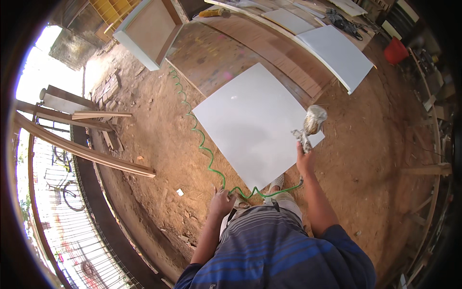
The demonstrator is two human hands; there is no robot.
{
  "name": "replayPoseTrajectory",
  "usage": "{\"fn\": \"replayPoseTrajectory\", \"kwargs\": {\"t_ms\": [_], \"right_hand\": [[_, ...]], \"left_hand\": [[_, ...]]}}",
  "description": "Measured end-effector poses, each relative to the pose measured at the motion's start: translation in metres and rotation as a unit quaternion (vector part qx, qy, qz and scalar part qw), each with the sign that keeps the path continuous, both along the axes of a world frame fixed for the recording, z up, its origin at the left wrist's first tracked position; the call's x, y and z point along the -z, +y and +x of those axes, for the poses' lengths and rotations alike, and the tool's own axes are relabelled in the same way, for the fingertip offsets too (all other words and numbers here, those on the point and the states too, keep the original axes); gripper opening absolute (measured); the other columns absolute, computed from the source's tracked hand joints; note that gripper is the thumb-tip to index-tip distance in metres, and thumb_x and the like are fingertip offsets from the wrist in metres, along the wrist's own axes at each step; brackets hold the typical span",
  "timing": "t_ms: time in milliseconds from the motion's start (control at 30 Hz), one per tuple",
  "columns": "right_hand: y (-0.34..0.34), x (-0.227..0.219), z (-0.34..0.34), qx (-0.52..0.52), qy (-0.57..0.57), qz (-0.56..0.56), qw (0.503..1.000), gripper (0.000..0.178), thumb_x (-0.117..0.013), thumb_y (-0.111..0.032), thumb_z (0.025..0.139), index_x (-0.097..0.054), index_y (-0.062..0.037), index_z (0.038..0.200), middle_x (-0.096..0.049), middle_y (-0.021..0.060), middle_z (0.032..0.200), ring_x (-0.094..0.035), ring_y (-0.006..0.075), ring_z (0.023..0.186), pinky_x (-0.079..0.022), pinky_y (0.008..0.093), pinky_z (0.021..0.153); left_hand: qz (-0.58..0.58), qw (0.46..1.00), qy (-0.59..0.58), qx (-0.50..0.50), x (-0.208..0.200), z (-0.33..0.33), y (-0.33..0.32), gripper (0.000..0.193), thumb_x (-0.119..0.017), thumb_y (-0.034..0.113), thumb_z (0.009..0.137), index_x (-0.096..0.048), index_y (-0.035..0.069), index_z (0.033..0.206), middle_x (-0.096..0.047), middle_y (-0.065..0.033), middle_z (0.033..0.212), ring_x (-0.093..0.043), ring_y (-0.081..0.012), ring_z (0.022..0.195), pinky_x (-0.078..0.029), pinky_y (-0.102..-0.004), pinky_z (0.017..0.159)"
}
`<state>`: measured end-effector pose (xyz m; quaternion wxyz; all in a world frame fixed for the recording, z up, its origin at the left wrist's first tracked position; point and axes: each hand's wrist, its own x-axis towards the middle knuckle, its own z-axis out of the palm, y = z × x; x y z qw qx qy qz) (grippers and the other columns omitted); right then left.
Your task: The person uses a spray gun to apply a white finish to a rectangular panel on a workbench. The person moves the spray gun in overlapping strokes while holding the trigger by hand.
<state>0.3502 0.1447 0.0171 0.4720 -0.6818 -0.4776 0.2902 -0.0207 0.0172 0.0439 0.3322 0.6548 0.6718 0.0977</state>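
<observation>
My right hand [304, 160] is closed round the grip of a paint spray gun [314, 121] with a pale, stained cup. It hangs over the right corner of a square white panel [250, 125]. My left hand [222, 201], low and left of the panel's near corner, is closed on a green coiled air hose [211, 164]. From there one length of hose runs away along the panel's left side. The other crosses in front of my body toward the spray gun, its end partly hidden by my right forearm.
Beyond the panel lies a paint-spotted board [211, 53], with a pale box-like frame [149, 31] at its left. White boards [332, 53] rest at the far right near a red bucket [395, 51]. Wooden beams [91, 151] jut in from the left over the dirt floor [159, 139].
</observation>
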Motion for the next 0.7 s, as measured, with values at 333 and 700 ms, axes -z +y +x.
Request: {"fn": "replayPoseTrajectory", "kwargs": {"t_ms": [333,700], "right_hand": [[0.043,-0.001,0.047,0.135,0.004,0.019,0.991,0.036,-0.063,-0.029,0.107,-0.07,0.0062,0.112,-0.071,0.0117,0.079,-0.068,0.0215,0.073,-0.051,0.0398,0.067],[-0.056,0.001,-0.063,-0.049,0.0,0.019,0.999,0.036,-0.067,-0.024,0.104,-0.068,-0.0008,0.132,-0.078,0.02,0.106,-0.075,0.0259,0.092,-0.057,0.0386,0.082]], "left_hand": [[0.011,1.0,-0.027,-0.005,-0.001,0.017,0.005,0.04,-0.071,0.036,0.097,-0.063,-0.001,0.084,-0.069,-0.0275,0.093,-0.065,-0.0483,0.103,-0.034,-0.0561,0.121],[0.037,0.999,-0.01,0.005,0.019,-0.03,-0.017,0.039,-0.072,0.036,0.094,-0.064,-0.001,0.083,-0.07,-0.0241,0.09,-0.067,-0.0459,0.097,-0.037,-0.0563,0.118]]}}
